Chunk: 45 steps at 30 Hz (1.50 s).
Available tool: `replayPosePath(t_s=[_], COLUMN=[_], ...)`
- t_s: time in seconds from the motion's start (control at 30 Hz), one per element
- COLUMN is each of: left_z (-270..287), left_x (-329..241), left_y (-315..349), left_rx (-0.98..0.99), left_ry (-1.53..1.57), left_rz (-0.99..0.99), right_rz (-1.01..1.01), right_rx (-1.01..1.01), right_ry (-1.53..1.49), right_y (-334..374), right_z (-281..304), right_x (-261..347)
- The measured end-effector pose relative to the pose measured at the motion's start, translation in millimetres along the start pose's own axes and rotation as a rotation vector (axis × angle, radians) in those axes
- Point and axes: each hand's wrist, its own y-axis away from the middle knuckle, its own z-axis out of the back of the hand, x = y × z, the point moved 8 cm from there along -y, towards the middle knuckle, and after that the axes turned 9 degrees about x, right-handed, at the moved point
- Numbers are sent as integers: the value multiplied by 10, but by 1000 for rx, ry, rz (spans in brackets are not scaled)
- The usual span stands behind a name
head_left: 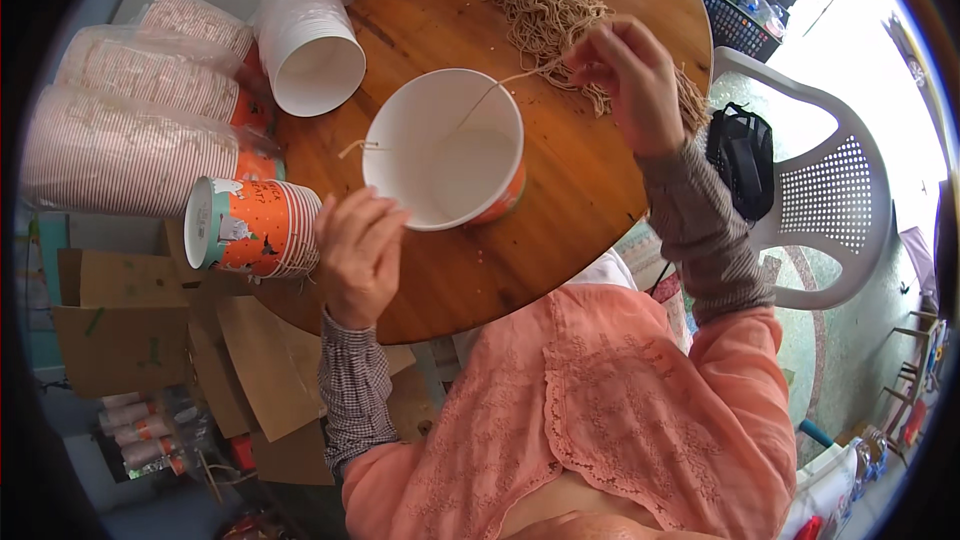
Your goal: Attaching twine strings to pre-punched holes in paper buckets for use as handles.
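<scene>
A white paper bucket with an orange printed outside (452, 155) lies tilted on the round wooden table (560, 230), its mouth toward me. My left hand (358, 252) grips its near rim. My right hand (625, 75) pinches a beige string (492, 92) that runs from my fingers down into the bucket. A short end of string pokes out through the bucket's left wall. A heap of beige string pieces (548, 2) lies on the table just behind my right hand.
Stacks of orange-and-white paper buckets lie on their sides at the left: a short stack (255, 227) by my left hand, a white-mouthed stack (312, 50) behind, and wrapped stacks (120, 140). Flattened cardboard (130, 330) is below. A white plastic chair (830, 190) holding a black bag (742, 155) stands right.
</scene>
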Motion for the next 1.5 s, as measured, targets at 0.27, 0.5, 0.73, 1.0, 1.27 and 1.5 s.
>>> replayPosePath(t_s=[0.27,0.5,0.73,1.0,1.27,1.5], left_z=[-92,-401,-426,-436,-420,-419], left_x=[-476,-529,-513,-537,-574,-567], left_y=[-375,-623,-632,-662,-686,-623], left_rx=[-70,48,83,80,125,98], left_ry=[213,344,400,387,347,297], left_rz=[40,142,171,160,128,114], right_rz=[-29,-1,-35,-14,49,38], right_rx=[-20,-18,-10,-3,-14,105], right_ry=[-23,6,0,75,406,577], right_y=[982,1100,1105,1081,1043,1009], right_z=[-449,-614,-645,-657,-725,-723], right_x=[-495,-646,-706,-714,-459,-344])
